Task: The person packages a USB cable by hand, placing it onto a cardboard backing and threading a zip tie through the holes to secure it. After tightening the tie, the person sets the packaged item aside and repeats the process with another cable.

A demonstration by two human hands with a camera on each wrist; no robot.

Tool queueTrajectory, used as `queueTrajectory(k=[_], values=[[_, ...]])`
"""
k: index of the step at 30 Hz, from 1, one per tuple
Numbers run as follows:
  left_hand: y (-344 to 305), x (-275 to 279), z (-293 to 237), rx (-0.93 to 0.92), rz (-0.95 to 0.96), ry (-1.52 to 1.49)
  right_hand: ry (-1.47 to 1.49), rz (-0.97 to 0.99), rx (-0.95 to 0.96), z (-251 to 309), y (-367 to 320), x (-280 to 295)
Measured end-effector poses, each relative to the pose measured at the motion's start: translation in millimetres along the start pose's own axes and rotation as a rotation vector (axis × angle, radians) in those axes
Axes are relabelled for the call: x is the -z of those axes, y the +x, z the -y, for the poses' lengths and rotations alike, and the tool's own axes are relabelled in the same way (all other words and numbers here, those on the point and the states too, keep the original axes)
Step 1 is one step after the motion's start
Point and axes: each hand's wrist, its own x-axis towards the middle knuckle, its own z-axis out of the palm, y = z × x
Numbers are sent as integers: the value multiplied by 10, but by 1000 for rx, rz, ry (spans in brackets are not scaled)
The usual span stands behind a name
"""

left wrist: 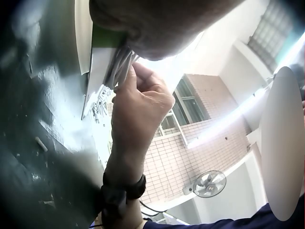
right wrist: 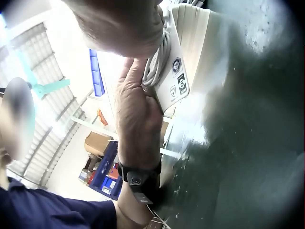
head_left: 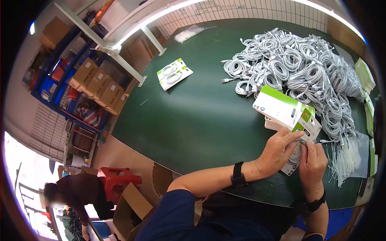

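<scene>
A white and green packaging card (head_left: 310, 125) slants between both hands, with a coiled grey-white cable (head_left: 294, 156) lying against its front. My left hand (head_left: 276, 152) grips the card from the left, thumb and forefinger close to the top of the coil. From the right, my right hand (head_left: 313, 164) pinches the cable near the card's middle. In the right wrist view, the coil (right wrist: 157, 64) rests along the card (right wrist: 175, 83), whose printed lower end shows. Fingers hide part of the coil. Just beyond the hands lies a stack of similar cards (head_left: 277, 105).
A large heap of coiled cables (head_left: 297, 60) covers the back right of the green table (head_left: 189, 116). White cable ties (head_left: 343, 160) lie at right, beside more cards (head_left: 364, 76). Two cards with cables (head_left: 173, 74) lie at left. A plastic bag (head_left: 188, 33) is farther back.
</scene>
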Motion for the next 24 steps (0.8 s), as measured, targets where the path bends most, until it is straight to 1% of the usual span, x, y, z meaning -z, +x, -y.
queueTrajectory(k=[3, 6, 9, 11, 12, 13, 14, 15, 16, 17, 18, 19, 20, 22, 24], values=[[-2, 1, 14, -17, 9, -1, 14, 3, 27, 33, 22, -43], [-9, 11, 3, -23, 17, 42, 34, 32, 9, 28, 9, -81], [1, 29, 7, -39, 16, 83, 49, -6, 84, -1, 74, -98], [44, 88, -4, -45, 20, 71, 77, 28, 36, -13, 62, -87], [52, 128, -11, 7, 67, 74, 81, 33, 20, -8, 63, -72], [71, 121, 64, -79, 36, 134, 79, 52, 8, -3, 62, -39], [73, 125, 80, -12, 32, 133, 99, 90, -21, -9, 46, -35], [117, 197, -52, 135, 114, 160, 86, 92, -11, -19, 34, -42], [133, 244, -73, 162, 155, 156, 130, 101, -15, -38, 35, -36], [123, 234, 10, 202, 169, 121, 201, 190, -114, -70, 18, -19], [143, 233, 3, 282, 177, 27, 208, 169, -134, -74, 29, 12], [167, 255, -42, 303, 208, 43, 220, 140, -143, -100, 66, 37], [190, 278, -72, 335, 259, 39, 241, 105, -195, -134, 101, 90], [185, 285, -82, 376, 293, -3, 299, 26, -300, -174, 190, 201], [188, 299, -134, 331, 356, 9, 415, -6, -318, -278, 247, 229]])
